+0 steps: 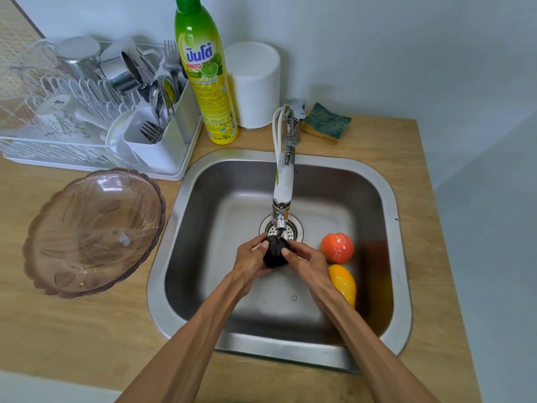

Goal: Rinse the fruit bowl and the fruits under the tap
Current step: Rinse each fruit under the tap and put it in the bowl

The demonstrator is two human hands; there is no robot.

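A dark purple fruit [274, 251] is held just under the tap spout [280, 225], over the drain of the steel sink [186, 216]. My left hand [252, 258] grips its left side, and my right hand [305, 258] grips its right side, both thumbs on top. An orange fruit [337, 247] and a yellow fruit [343, 282] lie on the sink floor to the right of my hands. The tinted glass fruit bowl [93, 231] stands empty on the wooden counter left of the sink.
A white dish rack [96, 158] with cutlery, cups and steel pots fills the back left. A green-yellow dish soap bottle [207, 80] and a white container [255, 85] stand behind the sink. A sponge [327, 122] lies right of the tap base.
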